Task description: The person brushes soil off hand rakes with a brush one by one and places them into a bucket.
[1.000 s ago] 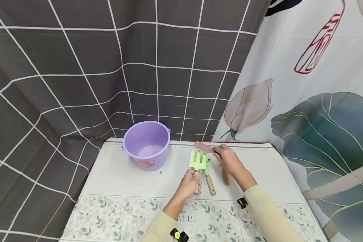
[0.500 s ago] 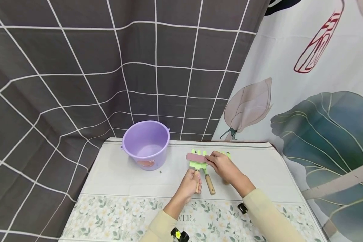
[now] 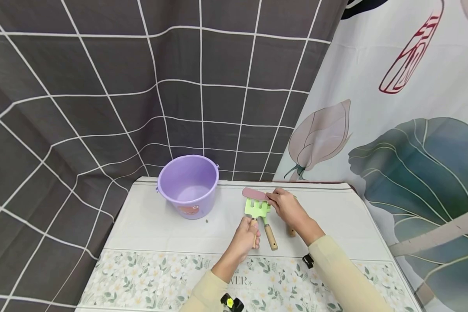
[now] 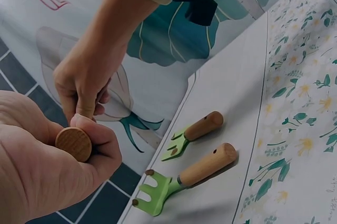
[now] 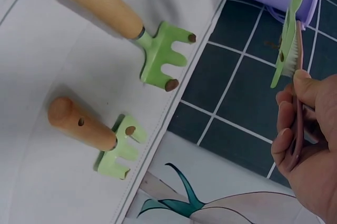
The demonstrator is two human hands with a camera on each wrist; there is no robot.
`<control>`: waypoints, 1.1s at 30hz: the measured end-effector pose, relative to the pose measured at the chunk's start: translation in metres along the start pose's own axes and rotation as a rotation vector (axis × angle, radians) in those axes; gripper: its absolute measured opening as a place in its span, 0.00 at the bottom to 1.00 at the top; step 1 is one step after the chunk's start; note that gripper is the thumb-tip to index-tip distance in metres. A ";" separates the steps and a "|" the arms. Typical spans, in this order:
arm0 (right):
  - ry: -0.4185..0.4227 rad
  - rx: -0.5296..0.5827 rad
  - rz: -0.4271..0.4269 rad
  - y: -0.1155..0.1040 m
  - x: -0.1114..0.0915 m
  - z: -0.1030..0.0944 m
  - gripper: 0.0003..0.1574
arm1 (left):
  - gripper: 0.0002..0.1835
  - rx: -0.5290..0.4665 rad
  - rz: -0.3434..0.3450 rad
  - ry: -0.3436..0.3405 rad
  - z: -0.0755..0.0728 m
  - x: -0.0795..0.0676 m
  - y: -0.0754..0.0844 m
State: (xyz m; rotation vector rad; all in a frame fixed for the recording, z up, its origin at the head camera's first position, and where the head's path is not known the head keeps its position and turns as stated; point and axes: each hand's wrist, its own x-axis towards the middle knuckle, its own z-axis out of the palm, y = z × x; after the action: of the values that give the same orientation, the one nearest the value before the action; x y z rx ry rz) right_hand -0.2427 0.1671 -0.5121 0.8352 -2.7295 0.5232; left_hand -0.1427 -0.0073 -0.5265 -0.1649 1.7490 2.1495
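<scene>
My left hand (image 3: 243,238) grips the wooden handle of a small green garden fork (image 3: 256,209), held above the table with its tines pointing away. In my right hand (image 3: 290,210) is a pink brush (image 3: 254,193), lying across the tine end of the fork. Seen from the right wrist, white bristles (image 5: 290,61) face the fork and appear to touch it. Two more green tools with wooden handles lie beneath the hands: a hand rake (image 5: 158,55) and a smaller, paler one (image 5: 124,147). Both have brown spots on their tine tips.
A purple bucket (image 3: 189,184) stands upright at the back left of the white table (image 3: 152,234). A floral strip (image 3: 140,277) runs along the front edge. A dark checked curtain (image 3: 226,104) hangs behind, and a printed white one (image 3: 335,160) on the right.
The right hand has moved the brush left onto the fork's tines and down them, then back up toward the tips. My left hand and the bucket stay nearly in place.
</scene>
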 end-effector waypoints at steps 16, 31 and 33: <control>0.037 0.069 0.148 0.007 -0.006 -0.004 0.15 | 0.09 -0.017 -0.009 -0.005 0.001 0.003 -0.005; -0.005 -0.044 0.028 0.002 -0.021 -0.013 0.13 | 0.06 -0.012 -0.003 -0.003 -0.001 0.000 -0.003; -0.001 -0.064 0.034 0.002 -0.018 -0.013 0.13 | 0.06 -0.010 0.005 -0.006 -0.001 -0.001 -0.003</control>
State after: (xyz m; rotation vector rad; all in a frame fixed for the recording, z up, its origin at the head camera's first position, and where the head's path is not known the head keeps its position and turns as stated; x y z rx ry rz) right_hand -0.2280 0.1828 -0.5071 0.7752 -2.7496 0.4402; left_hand -0.1411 -0.0075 -0.5291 -0.1567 1.7367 2.1607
